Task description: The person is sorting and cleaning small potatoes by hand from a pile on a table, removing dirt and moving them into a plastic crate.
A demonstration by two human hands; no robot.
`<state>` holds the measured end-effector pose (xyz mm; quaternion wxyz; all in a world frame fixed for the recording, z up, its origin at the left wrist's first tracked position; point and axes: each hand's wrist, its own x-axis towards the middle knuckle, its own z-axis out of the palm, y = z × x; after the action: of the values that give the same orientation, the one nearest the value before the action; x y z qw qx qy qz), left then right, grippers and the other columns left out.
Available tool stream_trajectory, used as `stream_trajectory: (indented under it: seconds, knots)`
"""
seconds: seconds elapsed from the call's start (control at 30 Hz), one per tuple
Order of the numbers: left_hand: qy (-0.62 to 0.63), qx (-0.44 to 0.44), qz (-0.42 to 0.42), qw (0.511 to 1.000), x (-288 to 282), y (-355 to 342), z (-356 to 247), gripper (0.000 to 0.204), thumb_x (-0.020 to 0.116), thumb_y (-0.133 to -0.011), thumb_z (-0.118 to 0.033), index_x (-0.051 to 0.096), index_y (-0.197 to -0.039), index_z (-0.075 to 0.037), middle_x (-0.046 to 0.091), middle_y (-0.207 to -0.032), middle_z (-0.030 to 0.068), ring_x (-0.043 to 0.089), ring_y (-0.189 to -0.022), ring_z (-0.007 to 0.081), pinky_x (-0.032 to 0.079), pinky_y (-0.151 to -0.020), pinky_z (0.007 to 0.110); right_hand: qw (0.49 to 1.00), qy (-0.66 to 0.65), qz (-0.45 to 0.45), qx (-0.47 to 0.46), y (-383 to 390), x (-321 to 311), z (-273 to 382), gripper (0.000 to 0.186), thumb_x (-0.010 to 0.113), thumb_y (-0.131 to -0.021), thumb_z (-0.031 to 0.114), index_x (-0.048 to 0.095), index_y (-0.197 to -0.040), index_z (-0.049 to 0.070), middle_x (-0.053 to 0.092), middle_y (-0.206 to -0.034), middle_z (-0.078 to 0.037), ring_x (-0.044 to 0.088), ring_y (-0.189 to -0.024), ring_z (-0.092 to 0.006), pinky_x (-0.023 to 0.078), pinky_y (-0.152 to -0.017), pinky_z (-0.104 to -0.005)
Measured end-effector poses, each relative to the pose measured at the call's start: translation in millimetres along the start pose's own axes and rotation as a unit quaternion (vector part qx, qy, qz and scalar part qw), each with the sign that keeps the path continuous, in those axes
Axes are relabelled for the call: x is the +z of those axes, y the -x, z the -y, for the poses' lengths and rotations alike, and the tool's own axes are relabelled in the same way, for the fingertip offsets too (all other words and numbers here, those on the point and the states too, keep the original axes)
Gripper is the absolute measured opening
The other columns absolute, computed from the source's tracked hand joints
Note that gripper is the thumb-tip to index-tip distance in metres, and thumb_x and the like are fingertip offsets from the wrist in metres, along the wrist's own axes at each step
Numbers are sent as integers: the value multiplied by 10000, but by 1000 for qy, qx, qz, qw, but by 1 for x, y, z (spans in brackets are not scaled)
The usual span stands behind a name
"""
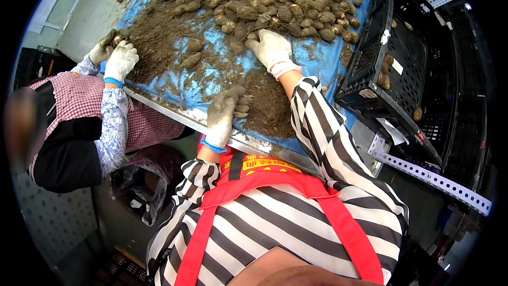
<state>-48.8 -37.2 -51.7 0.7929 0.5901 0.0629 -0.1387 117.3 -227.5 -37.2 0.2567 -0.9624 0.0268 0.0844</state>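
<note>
A large heap of brown, hairy taro corms [296,5] lies on a blue plastic sheet [211,37] over the worktable. My right hand [271,52], in a white knitted glove with a pink cuff, reaches to the heap's near edge. Its thumb and forefinger close on a small taro [254,36], partly hidden by the fingers. Nearer to me, my left hand [225,112] wears a soiled glove with a blue cuff. Its fingers stretch to the right, apart, with no taro visible in them. Just beside them is a mound of root fibres and soil [267,106].
At the left, a co-worker's gloved hands [120,61] hold a taro [117,40]. Black plastic crates [365,69] stand at the right, a few taros inside, beside a perforated metal rail [434,177]. A plastic-lined container [148,182] is below the table's left edge.
</note>
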Motion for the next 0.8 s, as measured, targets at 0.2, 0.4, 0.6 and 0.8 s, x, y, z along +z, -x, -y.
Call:
stream_trajectory:
  seconds: [0.2,0.4,0.6,0.8]
  knots:
    - [17,21,-27,999,-4,2,-6,518,598,-1033,-303,527,-1363,89,708,-1053,152,645,-815,154,566,-746,299,974,-185,127,-35,21,-24,-19,568,673,-959,496,694,-1243,4,748,-1071,-185,717,-979,-281,533,-880,-369]
    - [-7,29,63,998,27,-13,-27,626,650,-1003,-318,447,-1441,80,682,-1181,176,683,-986,202,587,-883,337,948,-285,-5,-141,98,-51,-40,491,711,-923,292,655,-1354,65,729,-1194,-161,710,-1052,-241,539,-926,-337]
    - [59,18,125,990,64,-16,-43,704,671,-958,-254,386,-1508,80,628,-1330,164,647,-1179,225,555,-1003,356,890,-426,-39,-160,146,-36,-37,486,739,-884,137,648,-1357,75,687,-1266,-171,683,-1107,-269,531,-952,-348]
    - [-88,36,59,994,65,-12,-44,501,593,-957,-62,519,-1435,67,664,-1285,157,653,-1152,192,529,-1012,313,936,-322,-37,-139,163,-46,-26,432,759,-873,213,693,-1274,64,709,-1141,-172,678,-1057,-338,529,-926,-393]
